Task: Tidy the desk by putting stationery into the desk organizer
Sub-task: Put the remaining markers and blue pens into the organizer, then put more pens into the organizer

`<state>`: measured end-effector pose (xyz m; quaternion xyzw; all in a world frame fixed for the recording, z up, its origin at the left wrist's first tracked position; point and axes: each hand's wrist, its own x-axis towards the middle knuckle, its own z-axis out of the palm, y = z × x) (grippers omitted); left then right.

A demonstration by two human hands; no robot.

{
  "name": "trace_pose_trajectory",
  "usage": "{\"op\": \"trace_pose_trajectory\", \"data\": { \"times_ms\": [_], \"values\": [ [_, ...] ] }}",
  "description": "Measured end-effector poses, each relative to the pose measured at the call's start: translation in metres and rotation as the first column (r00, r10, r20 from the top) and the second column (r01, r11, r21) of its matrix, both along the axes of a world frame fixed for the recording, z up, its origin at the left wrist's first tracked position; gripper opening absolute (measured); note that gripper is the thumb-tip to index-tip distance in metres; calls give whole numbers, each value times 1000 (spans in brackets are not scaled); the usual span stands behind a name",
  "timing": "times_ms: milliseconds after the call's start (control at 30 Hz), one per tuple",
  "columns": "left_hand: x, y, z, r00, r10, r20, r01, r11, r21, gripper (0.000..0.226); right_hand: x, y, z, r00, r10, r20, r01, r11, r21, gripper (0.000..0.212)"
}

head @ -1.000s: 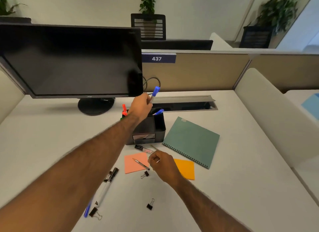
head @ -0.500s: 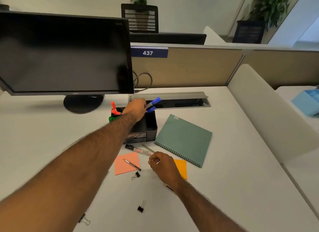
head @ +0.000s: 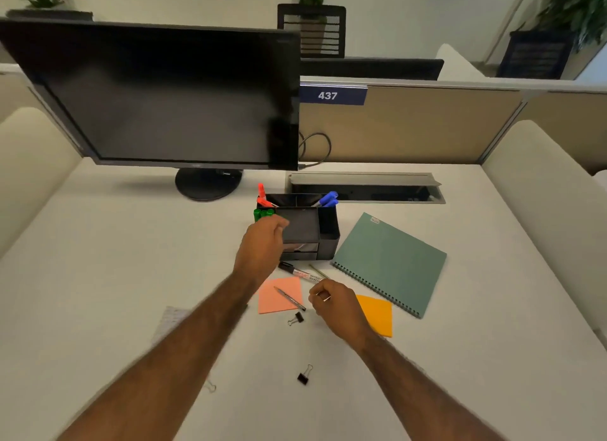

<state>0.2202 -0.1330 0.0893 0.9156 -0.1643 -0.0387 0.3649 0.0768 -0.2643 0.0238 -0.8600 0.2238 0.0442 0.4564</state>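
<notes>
Two hands, apart. Left hand [head: 262,243] slack and empty, at front-left corner of the organizer [head: 328,230]. Right hand [head: 333,306] pinches a thin pencil [head: 317,271] lying on the counter [head: 131,276], just beside a marker [head: 297,271]. Advised: lift pencil clear, tip upright, lower into rear pen compartment.

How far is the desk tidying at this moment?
Done: blue markers, a red marker and green markers stand in the black plastic desk organizer. In hand: the right hand pinches a thin pale stick; the left hand hangs empty by the organizer. Left: a black-capped white marker, a slim dark pen on the pink sticky note and two black binder clips.
</notes>
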Motion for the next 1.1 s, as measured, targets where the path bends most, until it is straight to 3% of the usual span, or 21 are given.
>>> {"op": "trace_pose_trajectory", "data": {
  "times_ms": [200,300,533,767,967,1100],
  "values": [
    [-45,137,-55,969,237,-72,-230,969,90,30,4,18,-6,996,80,-37,-82,995,-61,9],
    [-68,171,-68,956,281,-83,-264,949,172,25,6,31,-7,991,119,-55,-122,991,-60,8],
    [-128,167,-89,982,172,-78,-140,941,308,22,10,65,-7,971,232,-53,-237,966,-104,10],
    [-129,144,-95,982,187,2,-171,891,420,26,10,77,0,963,261,-59,-267,951,-155,15],
    [-127,135,-95,972,223,-68,-178,900,398,26,5,77,3,966,243,-92,-255,956,-143,18],
    [-131,125,-87,969,220,-113,-191,956,224,14,4,80,1,979,175,-104,-182,981,-61,33]
  ]
}}
